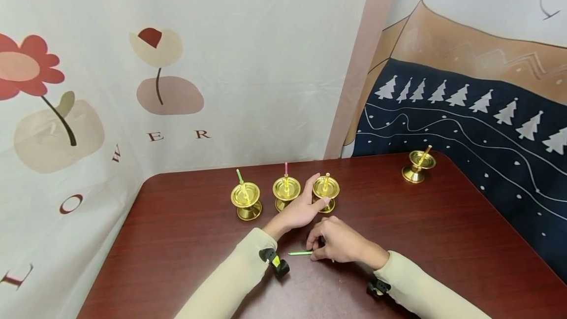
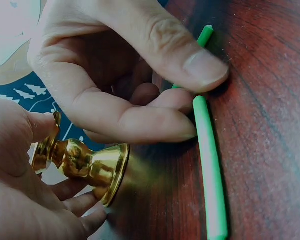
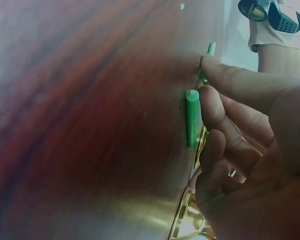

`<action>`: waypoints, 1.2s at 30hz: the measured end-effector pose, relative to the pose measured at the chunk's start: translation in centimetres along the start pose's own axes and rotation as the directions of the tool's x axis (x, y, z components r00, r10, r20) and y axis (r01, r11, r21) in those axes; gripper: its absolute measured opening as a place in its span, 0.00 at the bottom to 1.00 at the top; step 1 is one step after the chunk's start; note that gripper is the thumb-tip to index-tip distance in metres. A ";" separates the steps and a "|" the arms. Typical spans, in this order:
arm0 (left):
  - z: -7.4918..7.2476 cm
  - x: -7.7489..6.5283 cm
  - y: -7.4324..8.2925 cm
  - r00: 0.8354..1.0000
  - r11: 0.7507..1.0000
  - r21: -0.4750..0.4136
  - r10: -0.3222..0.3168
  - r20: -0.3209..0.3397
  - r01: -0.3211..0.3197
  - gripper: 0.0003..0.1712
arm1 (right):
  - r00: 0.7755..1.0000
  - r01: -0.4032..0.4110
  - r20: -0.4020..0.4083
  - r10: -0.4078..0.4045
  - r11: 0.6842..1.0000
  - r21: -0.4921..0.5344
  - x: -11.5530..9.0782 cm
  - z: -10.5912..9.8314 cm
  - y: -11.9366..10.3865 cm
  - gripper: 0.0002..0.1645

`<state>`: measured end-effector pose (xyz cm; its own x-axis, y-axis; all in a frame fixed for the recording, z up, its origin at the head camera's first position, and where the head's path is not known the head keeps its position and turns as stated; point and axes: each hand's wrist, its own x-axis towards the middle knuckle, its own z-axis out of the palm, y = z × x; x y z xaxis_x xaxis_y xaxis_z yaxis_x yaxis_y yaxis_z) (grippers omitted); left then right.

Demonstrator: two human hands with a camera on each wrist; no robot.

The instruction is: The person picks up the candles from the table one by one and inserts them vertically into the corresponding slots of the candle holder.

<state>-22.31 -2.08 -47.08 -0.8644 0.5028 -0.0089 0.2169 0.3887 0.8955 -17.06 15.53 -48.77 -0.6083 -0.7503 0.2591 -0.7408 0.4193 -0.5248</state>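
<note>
My left hand (image 1: 302, 210) holds a gold candle holder (image 1: 331, 192), its thumb at the dish and its fingers round the far side. A short yellowish candle (image 1: 327, 180) stands in that holder. Nearer the front, my right hand (image 1: 341, 241) reaches down to the table. Its thumb and index finger pinch the end of a light green candle (image 2: 211, 170) lying on the wood. Under this hand lies a second green candle (image 3: 192, 122), partly covered in the left wrist view. How firmly the fingers grip is hard to make out.
To the left stand a gold holder (image 1: 249, 209) with a tilted green candle (image 1: 240, 176) and another holder (image 1: 278, 190) with a pink candle (image 1: 286, 169). A fourth holder (image 1: 413, 174) is at the back right. Printed curtains hang behind the dark red table (image 1: 186, 250).
</note>
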 end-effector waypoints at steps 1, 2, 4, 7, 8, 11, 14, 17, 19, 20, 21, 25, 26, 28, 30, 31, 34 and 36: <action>0.0 0.0 0.0 1.000 1.000 0.000 -0.001 0.001 0.001 0.46 | 1.000 0.006 0.003 -0.006 1.000 -0.002 0.0 0.1 0.0 0.13; 0.0 -0.1 0.0 1.000 1.000 -0.001 -0.002 0.001 0.002 0.45 | 1.000 0.010 0.010 -0.010 1.000 -0.001 0.2 0.0 -0.2 0.13; -0.1 -0.1 0.1 1.000 1.000 -0.008 -0.007 0.001 0.007 0.46 | 1.000 0.006 0.023 -0.007 1.000 0.008 0.4 -0.3 -0.7 0.13; 0.0 0.0 -0.1 1.000 1.000 -0.012 -0.021 -0.001 0.021 0.46 | 0.998 -0.023 0.053 0.022 0.999 0.025 0.8 -0.8 -1.8 0.11; 0.1 0.0 -0.1 1.000 1.000 -0.012 -0.022 -0.003 0.022 0.47 | 0.998 -0.029 0.065 0.028 0.999 0.020 0.9 -0.9 -1.9 0.11; 0.1 0.2 -0.3 1.000 1.000 -0.010 -0.026 -0.005 0.026 0.47 | 0.992 -0.054 0.112 0.053 0.999 0.002 1.1 -1.5 -2.6 0.11; 0.1 0.3 -0.3 1.000 0.999 -0.005 -0.032 -0.001 0.032 0.47 | 0.987 -0.050 0.153 0.053 0.999 -0.022 1.0 -1.9 -2.6 0.11; 0.0 0.3 -0.3 0.999 0.999 0.001 -0.041 0.008 0.041 0.47 | 0.984 -0.028 0.173 0.032 0.999 -0.029 0.8 -2.4 -2.4 0.10; -0.1 0.2 -0.1 0.999 0.999 0.005 -0.043 0.012 0.043 0.47 | 0.986 0.008 0.170 -0.002 0.999 -0.036 0.5 -2.8 -2.1 0.10; -0.1 0.1 0.0 0.999 0.999 0.008 -0.048 0.013 0.048 0.47 | 0.986 0.027 0.163 -0.022 0.999 -0.033 0.4 -3.0 -1.9 0.10; -0.1 0.2 0.0 0.999 0.999 0.009 -0.050 0.010 0.050 0.46 | 0.987 0.045 0.154 -0.040 0.999 -0.029 0.3 -3.3 -1.7 0.10; 0.1 0.1 0.1 0.999 0.999 0.015 -0.048 -0.006 0.048 0.46 | 0.990 0.066 0.123 -0.065 0.998 -0.003 -0.2 -4.4 -1.1 0.10; 0.2 0.2 0.0 0.999 0.998 0.017 -0.052 -0.010 0.052 0.46 | 0.992 0.054 0.112 -0.054 0.999 0.006 -0.4 -4.8 -0.9 0.10; 0.2 0.2 -0.1 0.999 0.999 0.020 -0.048 -0.015 0.048 0.47 | 0.996 0.031 0.077 -0.032 0.999 0.015 -0.6 -5.7 -0.6 0.11; 0.2 0.3 -0.2 0.999 0.999 0.026 -0.042 -0.015 0.042 0.47 | 1.000 0.001 0.018 -0.001 1.000 0.013 -0.8 -6.8 -0.3 0.11; 0.2 0.3 -0.2 0.999 0.999 0.027 -0.038 -0.014 0.038 0.47 | 1.000 -0.013 -0.022 0.013 1.000 0.012 -0.8 -7.3 -0.2 0.11; 0.1 0.1 0.0 1.000 0.999 0.031 -0.020 -0.010 0.020 0.46 | 0.986 -0.064 -0.155 0.065 0.998 0.010 -0.6 -8.7 0.2 0.11; 0.1 0.0 0.1 1.000 1.000 0.027 -0.013 -0.007 0.013 0.46 | 0.967 -0.101 -0.234 0.103 0.995 0.018 -0.3 -9.4 0.3 0.11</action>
<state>-22.26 -2.01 -47.06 -0.8701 0.4926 -0.0172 0.2179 0.4158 0.8829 -19.75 20.70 -41.32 -0.7309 -0.5624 0.3866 -0.6701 0.4841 -0.5627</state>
